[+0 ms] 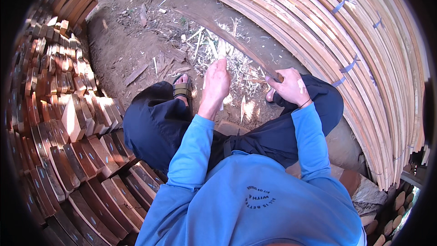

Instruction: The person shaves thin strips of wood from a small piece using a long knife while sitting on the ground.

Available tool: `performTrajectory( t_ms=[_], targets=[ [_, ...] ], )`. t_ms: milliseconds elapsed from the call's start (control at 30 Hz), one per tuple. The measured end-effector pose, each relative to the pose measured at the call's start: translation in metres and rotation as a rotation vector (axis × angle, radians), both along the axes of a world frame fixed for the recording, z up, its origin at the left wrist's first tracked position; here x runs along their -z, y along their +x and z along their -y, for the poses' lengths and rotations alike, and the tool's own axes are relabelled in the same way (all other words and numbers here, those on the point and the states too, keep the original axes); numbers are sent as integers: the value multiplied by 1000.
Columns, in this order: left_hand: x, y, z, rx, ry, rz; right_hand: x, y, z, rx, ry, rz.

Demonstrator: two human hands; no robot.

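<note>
My left hand point(216, 85) is closed around a pale stick of wood point(222, 48), whose light end sticks out beyond the fingers; the rest is mostly hidden by the hand. In my right hand point(291, 87) is the grip end of a machete point(227, 38). Its long, dark brown blade slants away to the far left and passes beyond the tip of the stick; I cannot tell whether they touch. Beneath both, a heap of pale wood shavings point(234, 66) lies on the ground between my sandalled feet.
Stacked short wooden blocks point(91, 155) rise along the left. Long bent wooden strips point(318, 32), bundled with purplish ties, curve around the far and right sides. Bark scraps and chips lie on the dirt floor point(123, 32). A stone point(368, 196) sits at the lower right.
</note>
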State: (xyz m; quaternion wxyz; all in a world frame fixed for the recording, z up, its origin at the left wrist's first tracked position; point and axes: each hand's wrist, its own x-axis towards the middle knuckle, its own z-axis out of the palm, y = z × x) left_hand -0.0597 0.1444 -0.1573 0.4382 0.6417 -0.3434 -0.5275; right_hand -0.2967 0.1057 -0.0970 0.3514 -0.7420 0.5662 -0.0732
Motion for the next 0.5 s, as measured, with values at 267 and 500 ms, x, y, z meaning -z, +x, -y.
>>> performTrajectory(
  t_ms=[267,500],
  targets=[
    [-24,-6,-4,-70,51,-315,28,-3,6,-43,111,-37],
    [-28,-11,-7,92,34,-321,30,23,39,210,25,-74]
  ],
)
